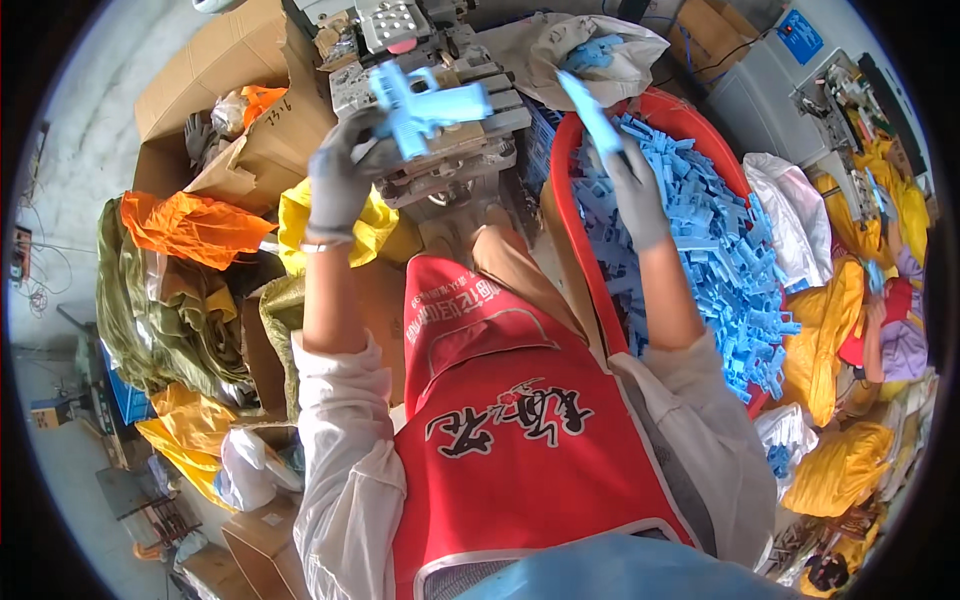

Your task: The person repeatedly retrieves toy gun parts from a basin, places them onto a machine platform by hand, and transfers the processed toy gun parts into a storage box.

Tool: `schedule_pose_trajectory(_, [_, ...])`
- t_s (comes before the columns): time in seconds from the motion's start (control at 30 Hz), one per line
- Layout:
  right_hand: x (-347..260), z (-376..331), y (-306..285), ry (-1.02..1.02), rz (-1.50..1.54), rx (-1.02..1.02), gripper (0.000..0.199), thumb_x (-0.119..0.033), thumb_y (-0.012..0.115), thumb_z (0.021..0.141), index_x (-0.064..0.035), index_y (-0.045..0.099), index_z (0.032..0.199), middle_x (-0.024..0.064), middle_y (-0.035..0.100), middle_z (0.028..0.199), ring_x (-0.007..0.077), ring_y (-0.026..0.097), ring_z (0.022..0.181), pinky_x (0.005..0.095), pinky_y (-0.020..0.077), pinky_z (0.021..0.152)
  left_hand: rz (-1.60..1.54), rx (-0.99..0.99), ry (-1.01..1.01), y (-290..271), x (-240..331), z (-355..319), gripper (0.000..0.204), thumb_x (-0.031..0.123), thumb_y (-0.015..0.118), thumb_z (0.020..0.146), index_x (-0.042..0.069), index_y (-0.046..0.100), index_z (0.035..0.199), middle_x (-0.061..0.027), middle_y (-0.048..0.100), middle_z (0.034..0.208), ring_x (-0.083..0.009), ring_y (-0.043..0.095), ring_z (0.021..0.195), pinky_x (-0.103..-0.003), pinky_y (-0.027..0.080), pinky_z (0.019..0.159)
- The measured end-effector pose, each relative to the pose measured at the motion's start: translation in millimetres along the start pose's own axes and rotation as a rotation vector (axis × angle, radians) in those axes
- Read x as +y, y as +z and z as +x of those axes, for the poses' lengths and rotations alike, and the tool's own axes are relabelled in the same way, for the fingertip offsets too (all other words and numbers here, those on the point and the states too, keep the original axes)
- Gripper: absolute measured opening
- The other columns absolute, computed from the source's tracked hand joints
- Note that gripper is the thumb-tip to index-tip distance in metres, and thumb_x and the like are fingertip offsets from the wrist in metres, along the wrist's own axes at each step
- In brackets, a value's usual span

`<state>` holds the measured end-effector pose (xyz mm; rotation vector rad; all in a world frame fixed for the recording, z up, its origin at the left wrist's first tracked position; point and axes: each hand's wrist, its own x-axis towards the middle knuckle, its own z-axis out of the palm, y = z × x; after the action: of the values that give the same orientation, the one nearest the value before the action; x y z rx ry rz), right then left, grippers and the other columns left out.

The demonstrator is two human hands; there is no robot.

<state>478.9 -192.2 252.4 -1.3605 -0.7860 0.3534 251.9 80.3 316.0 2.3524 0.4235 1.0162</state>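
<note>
My left hand [350, 170], in a grey glove, is closed on a light-blue plastic toy pistol [420, 108]. The pistol is held up in front of a metal machine [455, 150], its barrel pointing right. In my right hand [636, 190], also gloved, is a long, narrow light-blue plastic piece [588, 108], tilted with its far end toward the upper left. That hand is over the left side of a big red tub [562, 180] heaped with light-blue plastic parts [700, 230]. What kind of part the narrow piece is, I cannot make out.
An open cardboard box [215, 70] stands at the far left, with orange bags [195, 228] and a yellow bag [375, 225] nearby. Behind the tub lies a white sack [520, 55] with blue parts. Another person's arm [875, 335] shows at the right edge among yellow bags.
</note>
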Motion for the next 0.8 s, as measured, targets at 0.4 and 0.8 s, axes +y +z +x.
schedule_pose_trajectory(0.4, [-14.6,90.7,101.0,-0.69,-0.865,-0.448,0.047,-0.01,0.068,0.079,-0.0197,0.058,0.124,0.0111,0.058,0.111,0.0313,0.058,0.1,0.0382,0.0476,0.086,0.241,0.38,-0.785,-117.3,-69.5,-282.4,0.038,0.021,0.057,0.093,0.0,0.055,0.125,-0.0161,0.063,0.119,-0.0231,0.062,0.103,-0.033,0.047,0.088])
schedule_pose_trajectory(0.8, [68.5,-11.5,-4.9,-0.438,-0.991,0.057,0.041,-0.026,0.066,0.079,-0.0143,0.06,0.118,0.0069,0.055,0.122,0.0288,0.054,0.109,0.0416,0.0435,0.093,0.239,-0.11,-0.671,-51.3,-66.5,-242.0,0.034,0.017,0.049,0.096,-0.004,0.058,0.121,-0.0158,0.063,0.118,-0.0264,0.061,0.106,-0.035,0.047,0.093])
